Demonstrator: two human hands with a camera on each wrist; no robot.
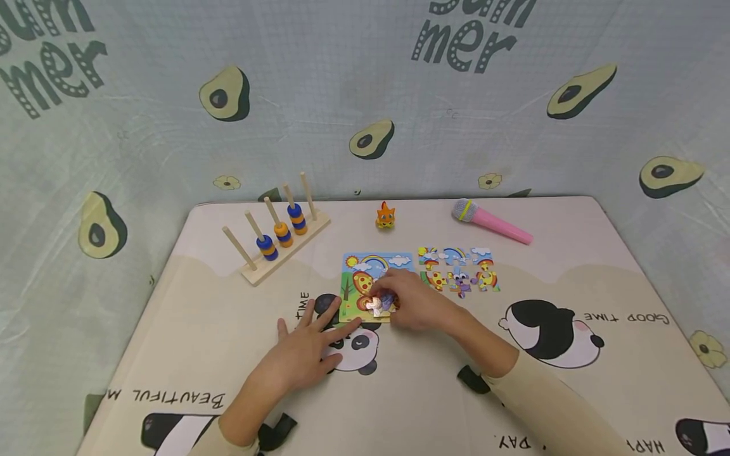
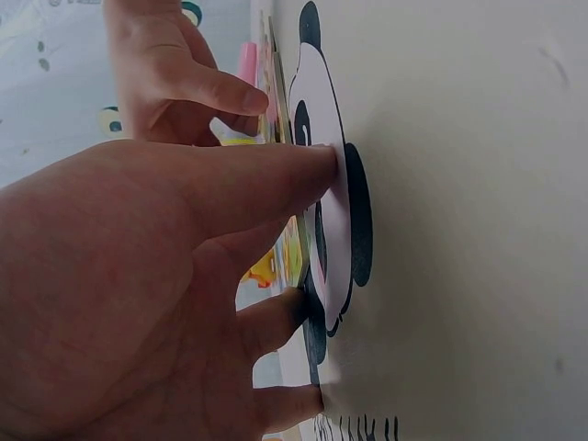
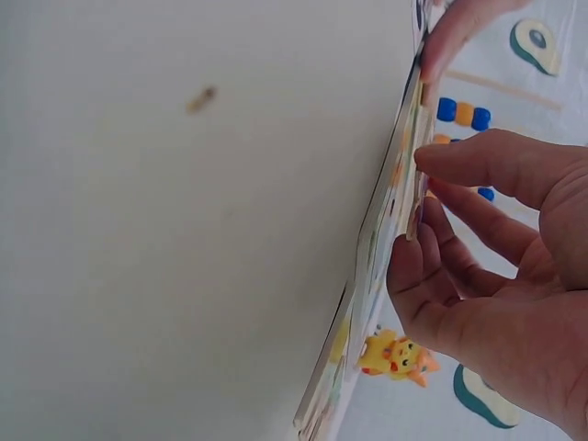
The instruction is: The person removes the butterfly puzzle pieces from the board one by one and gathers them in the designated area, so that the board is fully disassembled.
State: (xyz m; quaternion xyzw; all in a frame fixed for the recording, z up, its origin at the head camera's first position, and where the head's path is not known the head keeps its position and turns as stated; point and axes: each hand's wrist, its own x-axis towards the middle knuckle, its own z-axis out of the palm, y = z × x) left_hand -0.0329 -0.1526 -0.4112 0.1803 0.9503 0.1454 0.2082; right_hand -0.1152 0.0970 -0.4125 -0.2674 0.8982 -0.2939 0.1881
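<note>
My right hand pinches a jigsaw puzzle piece over the lower part of a colourful puzzle board. In the right wrist view, the thumb and fingers are around the thin puzzle piece, close to the board's surface; whether it is seated cannot be told. My left hand lies spread on the table, its fingertips at the board's lower left edge. The left wrist view shows the left hand with fingers extended. Right of the board, several loose puzzle pieces lie in two rows.
A wooden peg stacker with blue and orange rings stands at the back left. Behind the board sits a small orange figurine. A pink toy microphone lies at the back right. The table wears a panda-print cover.
</note>
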